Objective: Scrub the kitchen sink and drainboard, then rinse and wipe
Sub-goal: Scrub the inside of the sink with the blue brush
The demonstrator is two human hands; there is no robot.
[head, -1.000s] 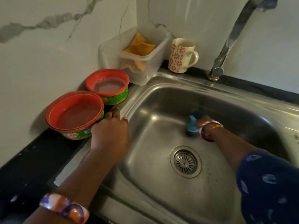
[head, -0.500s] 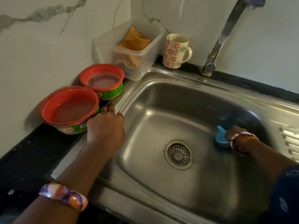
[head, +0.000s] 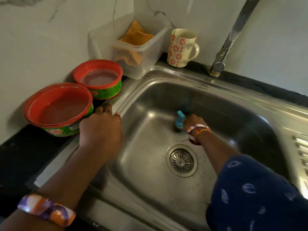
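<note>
Your right hand (head: 193, 121) grips blue scrubber (head: 180, 120), fingers curled round it, pressed on back floor of sink (head: 208, 100). Your left hand (head: 101, 129) rests on left sink rim, fingers curled over edge. Two red-rimmed tubs (head: 58, 109) on black counter (head: 20, 155) just beside left hand. Clear box (head: 133, 47), flowered mug (head: 181, 47), tap (head: 230, 39) line back wall. Drain (head: 181, 160) uncovered. Drainboard (head: 301, 152) at right.

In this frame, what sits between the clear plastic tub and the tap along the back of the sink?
In the head view, a floral mug stands between the clear tub and the tap, on the dark counter strip behind the sink rim.
</note>
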